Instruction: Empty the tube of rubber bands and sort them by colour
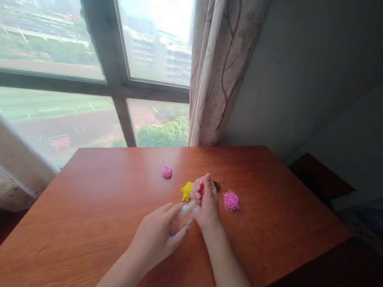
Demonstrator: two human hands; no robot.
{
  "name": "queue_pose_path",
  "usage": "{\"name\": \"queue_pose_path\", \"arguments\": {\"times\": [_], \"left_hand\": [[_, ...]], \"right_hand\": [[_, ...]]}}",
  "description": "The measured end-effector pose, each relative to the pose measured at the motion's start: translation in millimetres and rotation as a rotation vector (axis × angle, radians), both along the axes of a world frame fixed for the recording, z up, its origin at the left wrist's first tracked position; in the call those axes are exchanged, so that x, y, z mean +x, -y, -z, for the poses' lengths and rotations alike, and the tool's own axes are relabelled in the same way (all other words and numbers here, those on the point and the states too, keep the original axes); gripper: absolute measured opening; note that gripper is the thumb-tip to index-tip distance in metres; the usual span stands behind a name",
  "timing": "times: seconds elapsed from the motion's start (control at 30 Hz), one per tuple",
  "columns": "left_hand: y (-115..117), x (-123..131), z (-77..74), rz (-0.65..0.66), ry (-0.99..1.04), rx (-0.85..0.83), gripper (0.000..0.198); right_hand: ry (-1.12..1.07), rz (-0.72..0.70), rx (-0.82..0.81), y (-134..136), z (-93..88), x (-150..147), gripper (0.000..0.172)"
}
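Observation:
My left hand [159,228] is wrapped round a small clear bottle [186,213], tilted with its neck up towards the right. A bit of blue [171,232] shows at its lower end, partly behind my fingers. Beside the bottle's mouth, my right hand [206,201] is closed with its thumb up. Something red [201,191] shows between its thumb and fingers; whether it is held or lies behind is unclear. A pile of yellow loops [187,190] and a black item [216,186] lie just past the right hand, both partly covered.
A pile of pink loops [231,200] lies on the brown wooden table [109,199] to the right. Farther back is a round pink object [167,171] with a thin stem-like strand. A window and a patterned curtain [213,66] stand behind the table's far edge.

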State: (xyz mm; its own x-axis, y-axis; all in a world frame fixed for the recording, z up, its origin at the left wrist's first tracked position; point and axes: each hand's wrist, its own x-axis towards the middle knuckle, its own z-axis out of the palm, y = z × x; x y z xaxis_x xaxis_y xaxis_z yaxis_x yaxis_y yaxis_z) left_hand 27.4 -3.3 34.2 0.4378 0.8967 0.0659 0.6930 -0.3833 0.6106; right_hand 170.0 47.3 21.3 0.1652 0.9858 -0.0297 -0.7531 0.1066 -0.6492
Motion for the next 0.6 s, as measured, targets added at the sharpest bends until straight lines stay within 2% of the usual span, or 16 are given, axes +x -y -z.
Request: {"name": "queue_pose_path", "arguments": {"times": [0.23,0.6], "left_hand": [[0.9,0.2,0.8,0.002,0.036,-0.022,0.026],[1.6,2.4,2.4,-0.041,0.032,-0.018,0.01]], "right_hand": [[0.053,0.091,-0.012,1.7,-1.8,-3.0,0.045],[-0.033,-0.009,0.079,7.6,-2.8,-5.0,0.039]]}}
